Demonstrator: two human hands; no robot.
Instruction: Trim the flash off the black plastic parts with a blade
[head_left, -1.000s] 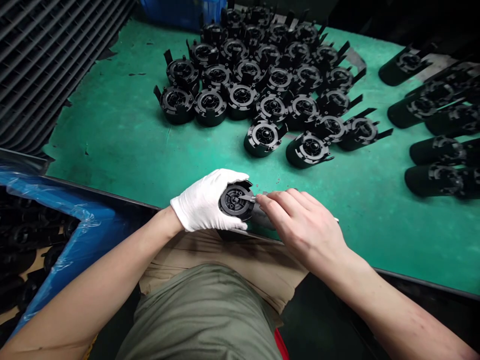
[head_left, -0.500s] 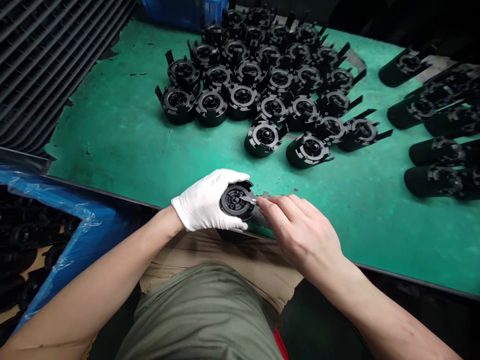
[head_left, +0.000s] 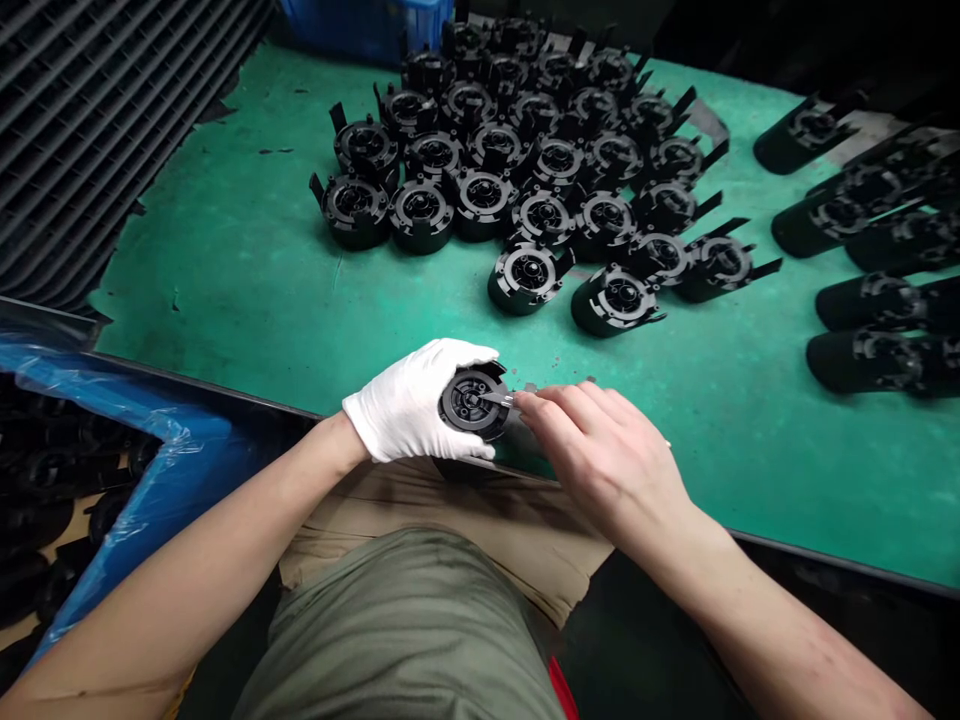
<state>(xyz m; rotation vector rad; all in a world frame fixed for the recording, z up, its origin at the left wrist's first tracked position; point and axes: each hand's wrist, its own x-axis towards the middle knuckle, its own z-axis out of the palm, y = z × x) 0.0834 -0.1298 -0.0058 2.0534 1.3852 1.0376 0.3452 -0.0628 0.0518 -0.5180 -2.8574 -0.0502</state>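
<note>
My left hand (head_left: pixel 416 402), in a white glove, is wrapped round a round black plastic housing (head_left: pixel 471 402) at the table's near edge. The housing's ribbed end face is turned up towards me. My right hand (head_left: pixel 600 440) is bare and pinches a small craft knife (head_left: pixel 498 398). Its pointed metal blade reaches over the housing's face, with the tip near the centre. Most of the knife's handle is hidden in my fingers, and I cannot tell whether the tip touches the plastic.
Several similar black housings (head_left: pixel 530 270) stand grouped on the green table mat (head_left: pixel 247 270). Longer black cylinders (head_left: pixel 862 362) are at the right. A black slatted rack (head_left: pixel 112 120) is at the left, a blue bin (head_left: pixel 367 28) at the back. A blue plastic-lined box (head_left: pixel 172 480) holds black parts at lower left.
My right hand has shifted and turned slightly, with the blade still over the housing's face. My left hand and the housing stay in place.
</note>
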